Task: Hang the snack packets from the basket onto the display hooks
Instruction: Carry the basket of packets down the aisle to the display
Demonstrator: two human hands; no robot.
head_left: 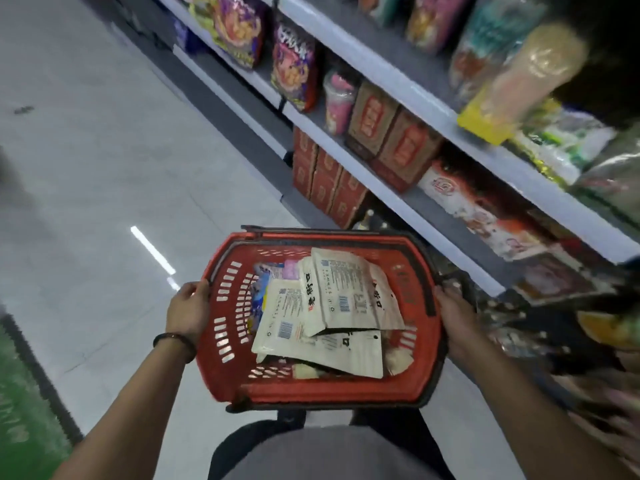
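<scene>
**Snack packets (332, 306) in a red plastic basket (311, 393), lower centre of the frame.** Three flat cream pouches are seen lying overlapped on top, printed backs upward. Beneath them, at the basket's left side, coloured packets are partly covered and cannot be counted.

The pouches are judged to be light, thin and pliable, with slick film faces liable to slide over one another. Each is best pinched at its sealed header edge, so that the contents are not crushed. A small dark dot on the lowest pouch is possibly a hang hole.

One basket is shown, with its black handles folded down along the rim. It is held in front of the body by two hands. The left hand (188, 310) is clasped on the left rim with the thumb on top, and the right hand (453, 317) is clasped on the right rim. One dark wristband (175, 341) is worn on the left wrist.

Stocked shelves (398, 81) run from top centre to the right edge, and two brown cartons (391, 133) stand side by side on the middle one. A pale tiled floor (104, 150) fills the left of the frame. No display hook can be made out with certainty, the lower right being blurred. No packet is yet hung.
</scene>
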